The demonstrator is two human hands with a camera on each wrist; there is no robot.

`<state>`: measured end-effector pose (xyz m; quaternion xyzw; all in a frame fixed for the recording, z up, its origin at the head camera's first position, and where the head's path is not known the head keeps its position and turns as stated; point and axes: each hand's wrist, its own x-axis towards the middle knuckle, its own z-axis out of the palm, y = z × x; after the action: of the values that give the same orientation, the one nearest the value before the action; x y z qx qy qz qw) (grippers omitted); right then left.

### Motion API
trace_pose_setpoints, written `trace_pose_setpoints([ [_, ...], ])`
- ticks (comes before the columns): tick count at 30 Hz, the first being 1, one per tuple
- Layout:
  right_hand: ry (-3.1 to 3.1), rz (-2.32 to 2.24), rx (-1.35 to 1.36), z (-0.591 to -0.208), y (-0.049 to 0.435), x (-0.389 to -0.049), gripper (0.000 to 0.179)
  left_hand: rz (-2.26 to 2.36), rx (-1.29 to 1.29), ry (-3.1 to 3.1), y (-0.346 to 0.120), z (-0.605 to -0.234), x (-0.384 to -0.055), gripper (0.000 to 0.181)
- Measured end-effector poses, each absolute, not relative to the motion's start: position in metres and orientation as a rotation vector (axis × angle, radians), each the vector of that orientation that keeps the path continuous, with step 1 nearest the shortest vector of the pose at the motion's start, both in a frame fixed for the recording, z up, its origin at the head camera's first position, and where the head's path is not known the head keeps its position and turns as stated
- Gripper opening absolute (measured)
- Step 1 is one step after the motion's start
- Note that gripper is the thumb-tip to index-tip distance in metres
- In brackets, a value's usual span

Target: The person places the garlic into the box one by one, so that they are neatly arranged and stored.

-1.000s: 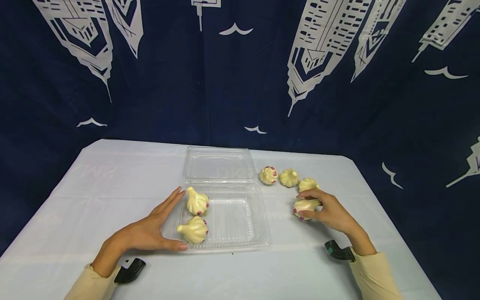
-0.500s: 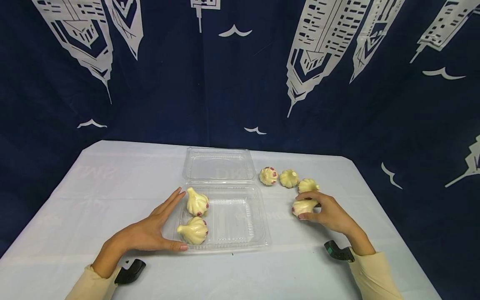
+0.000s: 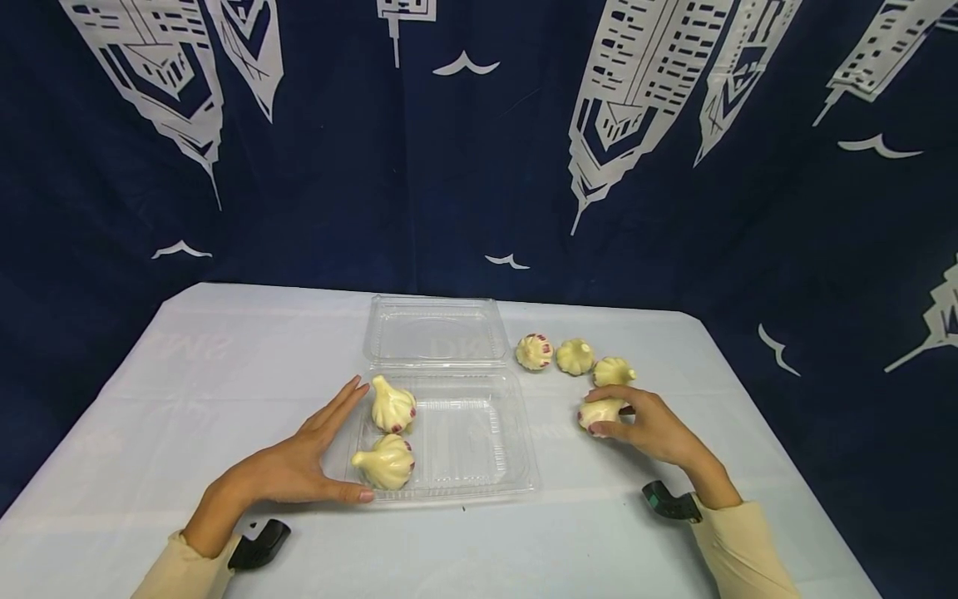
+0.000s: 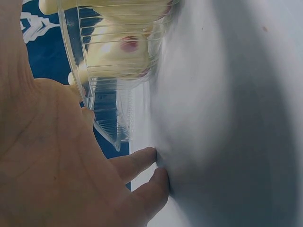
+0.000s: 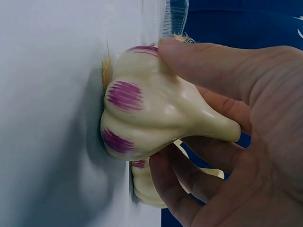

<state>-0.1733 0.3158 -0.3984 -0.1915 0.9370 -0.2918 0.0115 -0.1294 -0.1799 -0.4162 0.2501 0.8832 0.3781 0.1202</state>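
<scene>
"What's in that right hand [image 3: 647,424]?"

"A garlic bulb [image 5: 151,94], cream with purple streaks, its neck toward the palm. The thumb is on one side and the curled fingers on the other, gripping it. It's at three o'clock from the clear container [image 3: 452,453], outside it. Whether it touches the table [image 3: 524,549], I can't tell."

"Any others near it?"

"Three loose bulbs [image 3: 575,356] in a slanting row, from ten to one o'clock of the held one. The nearest sits just past the right fingers."

"And inside the container?"

"An upper bulb [image 3: 392,406] at ten o'clock, neck pointing to eleven, and a lower bulb [image 3: 385,462] at eight, neck pointing to nine. The clear lid [image 3: 437,329] lies folded back at twelve."

"The left hand [image 3: 299,457]?"

"At nine o'clock, fingers straight and spread beside the container, thumb at its seven o'clock corner."

"Farther out?"

"Cream sleeves [image 3: 741,549] on both arms, a black device [image 3: 258,545] at each wrist. Beyond the table, at twelve, hangs a navy cloth [image 3: 412,166] printed with white towers, points downward."
</scene>
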Motion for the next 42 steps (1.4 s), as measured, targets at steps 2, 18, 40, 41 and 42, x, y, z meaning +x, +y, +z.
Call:
trace_pose_setpoints([
  [2, 2.922, -0.917, -0.602, -0.399, 0.315, -0.173, 0.036, 1.105, 0.734, 2.583, -0.18, -0.417, -0.13, 0.127],
  [18, 2.856, -0.998, -0.562, -0.4, 0.314, -0.172, 0.039, 1.103, 0.727, 2.578, -0.18, -0.416, -0.129, 0.127],
  [40, 2.885, -0.964, -0.672, -0.396, 0.305, -0.173, 0.036, 1.103, 0.725, 2.575, -0.18, -0.417, -0.13, 0.127],
  [41, 2.886, -0.965, -0.678, -0.396, 0.304, -0.173, 0.036, 1.099, 0.724, 2.578, -0.18, -0.417, -0.13, 0.127],
  [42, 2.885, -0.967, -0.686, -0.395, 0.303, -0.173, 0.036, 1.095, 0.722, 2.583, -0.181, -0.416, -0.13, 0.127],
])
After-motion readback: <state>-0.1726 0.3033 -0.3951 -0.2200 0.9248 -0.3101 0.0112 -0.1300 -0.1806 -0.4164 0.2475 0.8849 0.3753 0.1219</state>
